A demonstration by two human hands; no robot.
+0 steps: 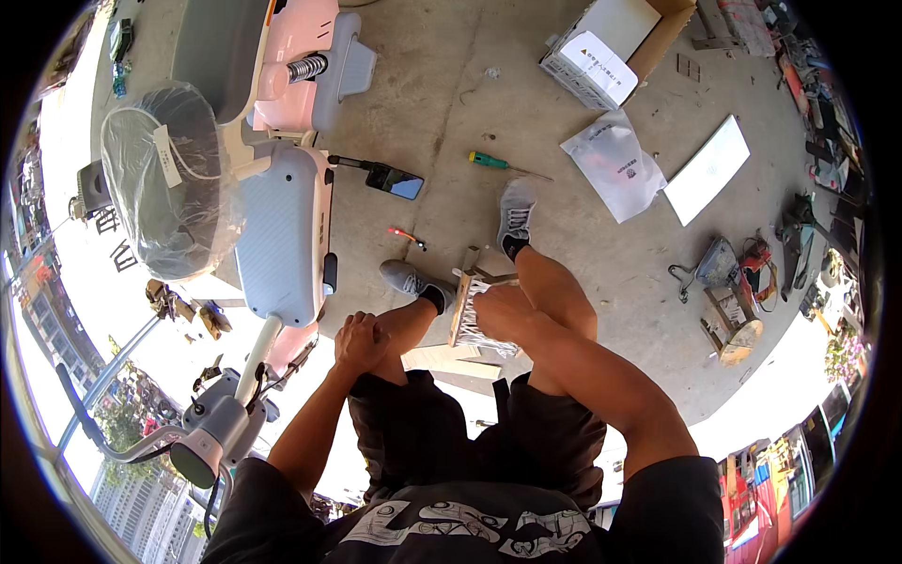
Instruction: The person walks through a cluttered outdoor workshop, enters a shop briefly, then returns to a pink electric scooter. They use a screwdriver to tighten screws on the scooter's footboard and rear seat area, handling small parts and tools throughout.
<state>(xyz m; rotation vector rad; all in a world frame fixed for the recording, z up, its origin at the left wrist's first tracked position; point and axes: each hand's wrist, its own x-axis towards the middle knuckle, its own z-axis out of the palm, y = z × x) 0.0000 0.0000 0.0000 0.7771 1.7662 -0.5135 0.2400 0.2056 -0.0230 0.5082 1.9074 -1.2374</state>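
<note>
Head camera view shows my two hands well apart. My left hand (362,342) rests, loosely curled, on my left knee (402,336); my right hand (501,312) reaches down between my legs and touches a small wooden stool (461,312), though I cannot tell whether its fingers are closed around anything. Handling the stool well, I judge, calls for a palm on its solid frame rather than on the webbing, with my weight balanced. It sits just left of my right hand: slim brown wood, laced with off-white crisscrossed cord. My hand hides part of it, so I cannot tell if it is folded. Ahead of both hands lie a phone (404,183) and a green-handled screwdriver (489,160). Left of my left hand stands a pale blue and pink scooter (282,235); far ahead and right of my right hand are a plastic bag (615,169) and an open carton (584,83).
</note>
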